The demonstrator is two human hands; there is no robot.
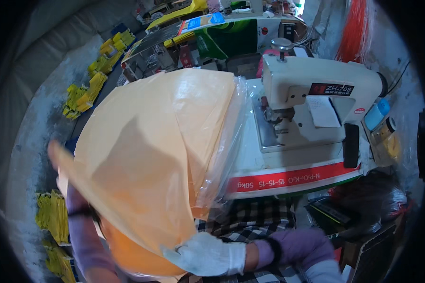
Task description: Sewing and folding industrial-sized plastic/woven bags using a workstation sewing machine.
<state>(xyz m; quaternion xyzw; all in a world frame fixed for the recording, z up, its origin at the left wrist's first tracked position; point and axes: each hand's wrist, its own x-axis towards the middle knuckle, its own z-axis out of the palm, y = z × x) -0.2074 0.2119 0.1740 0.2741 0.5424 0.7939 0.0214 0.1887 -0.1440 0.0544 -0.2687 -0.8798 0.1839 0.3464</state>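
A large stack of peach-coloured plastic bags (pixel 141 141) with clear film liners (pixel 226 137) along its right edge spreads across the work surface and down towards my lap. My right hand (pixel 205 254), in a white knitted glove, is closed on the near edge of the top bag, thumb and fingers pinching it. That bag's left side is lifted and folded over, showing deeper orange beneath. On the left, my purple-sleeved arm reaches up along the stack. Only a pale, blurred bit of my left hand (pixel 60 183) shows behind the raised bag edge; its fingers are hidden.
Right of the stack stands a white industrial sewing machine (pixel 316 89) on its table (pixel 288 170), with a black phone-like slab (pixel 351 145) at its front. Red thread (pixel 354 33) hangs behind. Yellow bundles (pixel 54 214) lie along the left. A checked cloth (pixel 250 217) covers my lap.
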